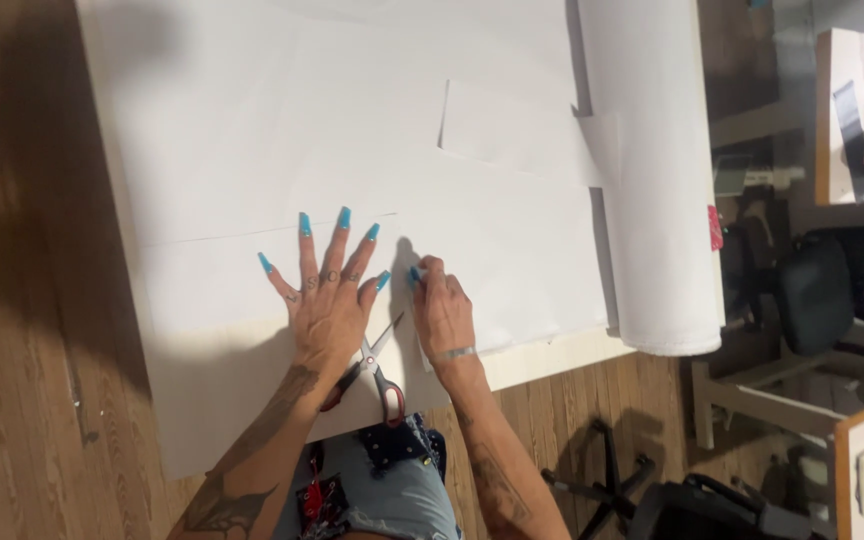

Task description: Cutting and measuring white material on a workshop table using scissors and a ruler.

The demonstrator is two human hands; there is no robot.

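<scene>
Head view: the left hand [327,300] lies flat, fingers spread, pinning the white sheet [512,240] to the table [552,362]; the right hand [440,310] pinches its cut edge. Red-handled scissors [377,372] lie between the wrists. I judge firm, even pressure keeps the sheet from creeping.

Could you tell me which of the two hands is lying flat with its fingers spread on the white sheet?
The left hand lies flat, fingers fanned, on the white sheet; the right hand is curled, fingertips pinched at the sheet.
</scene>
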